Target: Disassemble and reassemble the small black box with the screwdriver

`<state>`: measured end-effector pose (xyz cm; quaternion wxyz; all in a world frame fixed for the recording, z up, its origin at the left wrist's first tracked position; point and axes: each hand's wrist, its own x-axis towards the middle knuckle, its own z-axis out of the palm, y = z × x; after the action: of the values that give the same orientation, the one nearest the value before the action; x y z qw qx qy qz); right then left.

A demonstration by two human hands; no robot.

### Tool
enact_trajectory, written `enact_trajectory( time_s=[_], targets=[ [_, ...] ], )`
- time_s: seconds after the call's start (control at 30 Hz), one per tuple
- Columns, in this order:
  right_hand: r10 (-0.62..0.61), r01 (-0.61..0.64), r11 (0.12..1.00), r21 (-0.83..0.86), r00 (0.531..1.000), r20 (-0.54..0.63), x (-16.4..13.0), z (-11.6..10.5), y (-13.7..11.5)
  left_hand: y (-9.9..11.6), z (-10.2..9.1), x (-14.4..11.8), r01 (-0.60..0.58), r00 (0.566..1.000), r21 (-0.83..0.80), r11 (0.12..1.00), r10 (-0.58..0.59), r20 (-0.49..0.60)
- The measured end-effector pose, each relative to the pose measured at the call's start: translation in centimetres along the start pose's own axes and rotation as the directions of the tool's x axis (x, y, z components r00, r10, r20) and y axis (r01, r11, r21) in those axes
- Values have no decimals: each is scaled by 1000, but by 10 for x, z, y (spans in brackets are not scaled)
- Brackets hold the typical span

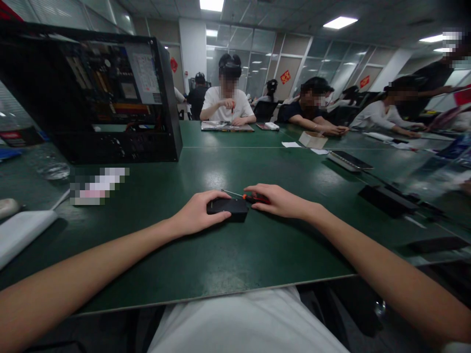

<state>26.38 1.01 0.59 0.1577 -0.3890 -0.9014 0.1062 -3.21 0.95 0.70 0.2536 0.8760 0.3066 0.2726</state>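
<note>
The small black box (227,208) is lying flat on the green table (221,255) right in front of you, and your left hand (198,212) is resting on it from the left side. Your fingers (217,196) are curving over its top near edge, with the thumb lying along the side closest to you, so the box is sitting partly under your palm and poking out to the right of your fingertips. The grip is looking loose rather than clenched.

Your right hand (279,201) is lying just beside the box, on its right. It is covering the red and black handle of a screwdriver (253,197), with the fingers curled lightly over it and the fingertips pointing toward the box. The thin metal shaft is sticking out to the left, passing just behind the box's far edge. Whether you are really clamping the handle or only laying your hand on it, I cannot tell.

An open black computer case (110,93) is standing at the far left of the table. Other people (228,105) are sitting and working at the far side.
</note>
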Motion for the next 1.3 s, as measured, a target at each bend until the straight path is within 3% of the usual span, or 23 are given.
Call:
enact_trajectory(
  time_s=[0.13,0.27,0.37,0.57,0.8,1.3],
  targets=[
    [71,-64,997,39,978,-194,-4,-15,-1,2,-1,0,18,1000,-1,1000,-18,-10],
    [169,-108,982,157,874,-456,-4,-46,-20,4,-1,0,26,1000,-20,999,-27,-8],
    [140,-72,986,149,844,-518,4,-72,-45,5,-2,1,2,1000,-36,999,-2,1],
    [-44,27,998,-54,935,-352,35,-111,-79,7,-2,2,-10,1000,-14,1000,10,-8],
    [-127,121,992,-45,977,-169,62,-117,-79,5,-1,0,-30,1000,6,1000,30,-1],
    [-213,203,974,-101,972,-100,55,-119,-87,5,-2,1,-45,999,40,998,44,12]
  ],
)
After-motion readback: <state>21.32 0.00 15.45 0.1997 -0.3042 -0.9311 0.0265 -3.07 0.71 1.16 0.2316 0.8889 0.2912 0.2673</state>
